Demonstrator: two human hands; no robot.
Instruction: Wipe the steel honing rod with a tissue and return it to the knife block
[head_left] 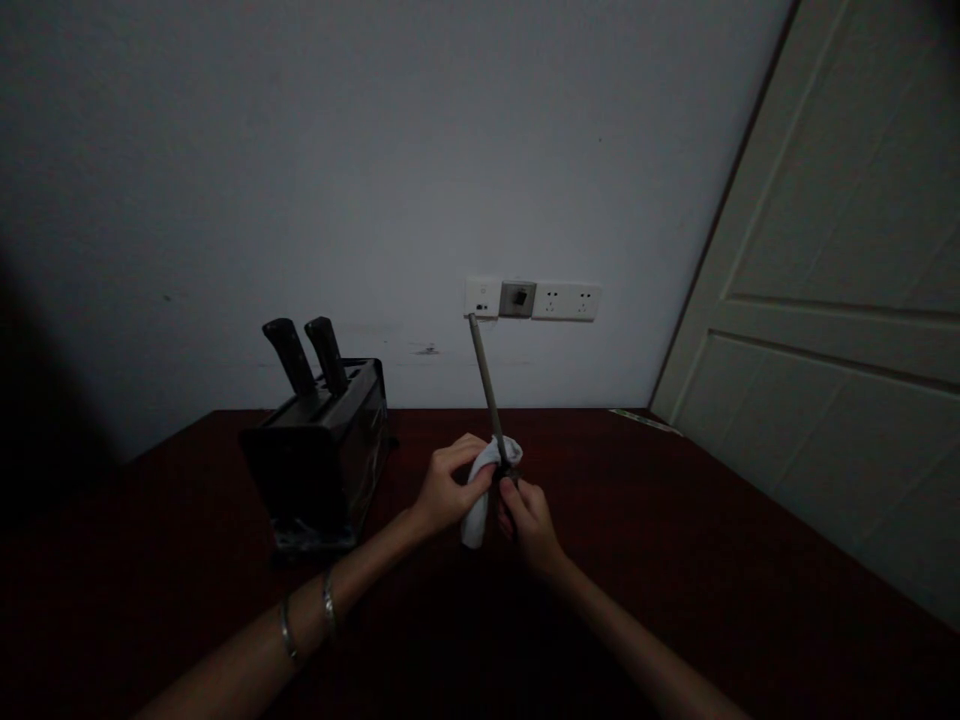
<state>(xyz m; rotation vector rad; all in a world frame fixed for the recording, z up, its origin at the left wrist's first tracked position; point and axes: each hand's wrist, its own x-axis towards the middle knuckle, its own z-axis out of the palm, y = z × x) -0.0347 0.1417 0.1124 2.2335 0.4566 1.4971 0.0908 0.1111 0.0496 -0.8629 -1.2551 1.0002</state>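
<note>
My right hand is closed round the dark handle of a sharpening steel, whose grey rod points up and slightly left toward the wall. My left hand pinches a white cloth against the base of the rod, just above the handle. Part of the cloth hangs down between my hands. Both hands are above the dark red-brown table, near its middle.
A black knife block with two black knife handles sticking up stands to the left of my hands. White wall sockets are on the grey wall behind. A pale door is at the right.
</note>
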